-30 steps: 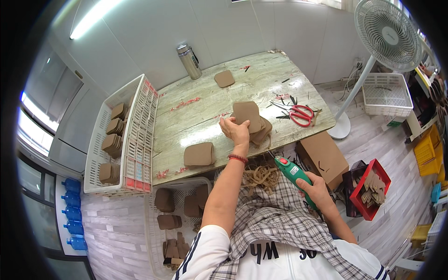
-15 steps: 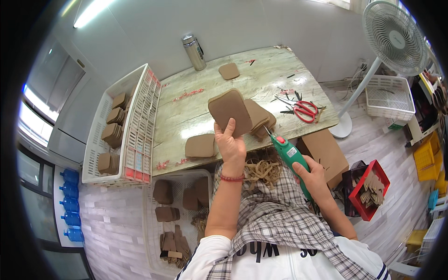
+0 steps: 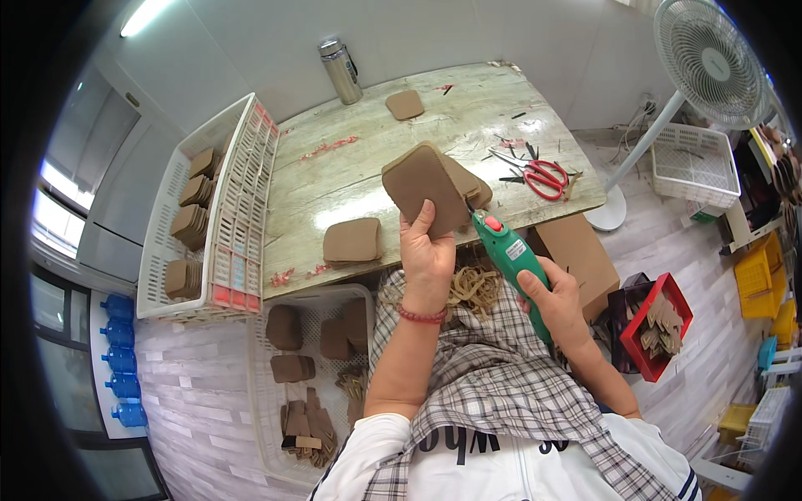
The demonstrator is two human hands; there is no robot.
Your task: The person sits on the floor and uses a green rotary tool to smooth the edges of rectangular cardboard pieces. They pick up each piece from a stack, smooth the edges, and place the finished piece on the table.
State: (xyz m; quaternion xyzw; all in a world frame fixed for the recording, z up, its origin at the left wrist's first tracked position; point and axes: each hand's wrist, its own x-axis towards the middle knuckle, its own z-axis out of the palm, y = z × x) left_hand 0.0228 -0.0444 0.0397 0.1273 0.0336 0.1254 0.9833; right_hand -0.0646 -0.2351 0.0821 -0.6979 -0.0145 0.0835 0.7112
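My left hand (image 3: 428, 255) grips a brown rounded-square piece (image 3: 424, 190), thumb on its face, raised above the table's front edge. In my right hand (image 3: 551, 296) is a green handheld power cutter (image 3: 506, 246) with a red switch. Its dark tip meets or nearly meets the piece's right edge; the exact contact is too small to tell. Behind the held piece, a stack of similar brown pieces (image 3: 473, 185) shows in part. Another brown stack (image 3: 352, 241) lies left of my hand. Tan trimmed strips (image 3: 474, 290) are heaped on my checked apron.
Red-handled scissors (image 3: 545, 179) lie among dark scraps on the table (image 3: 334, 184). A white crate (image 3: 234, 217) of brown stacks stands at the left, another (image 3: 257, 401) below the table. A steel flask (image 3: 339, 73) stands at the back. At right are a fan (image 3: 710, 67) and a red box (image 3: 660, 334).
My left hand has shifted slightly right with the brown piece. The cutter's tip has come from beside the piece to its right edge. The whole view has shifted slightly.
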